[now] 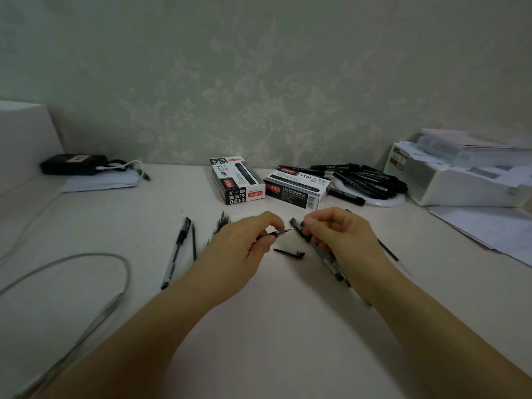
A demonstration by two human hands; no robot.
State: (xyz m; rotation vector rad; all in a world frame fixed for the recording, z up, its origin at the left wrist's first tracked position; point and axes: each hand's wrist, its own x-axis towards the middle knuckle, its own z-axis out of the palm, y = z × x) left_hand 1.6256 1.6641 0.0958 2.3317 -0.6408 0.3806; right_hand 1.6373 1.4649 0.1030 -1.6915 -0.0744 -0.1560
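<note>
My left hand [244,246] pinches a short black pen tip piece [277,234] whose metal point faces right. My right hand [339,234] holds a black pen barrel [322,254] that slants down to the right under the fingers. The tip piece and the barrel's upper end are close but apart. A loose black pen cap [289,252] lies on the table between my hands. A capped black pen [176,251] and a thin refill [194,241] lie to the left. Several more refills [221,223] lie behind my left hand.
Two marker boxes [237,180] [296,187] stand at the back, with a white dish of black markers [371,182] to their right. A white printer [460,174] and papers [489,228] fill the right side. A grey cable [86,272] loops at the left, near a black device [72,164].
</note>
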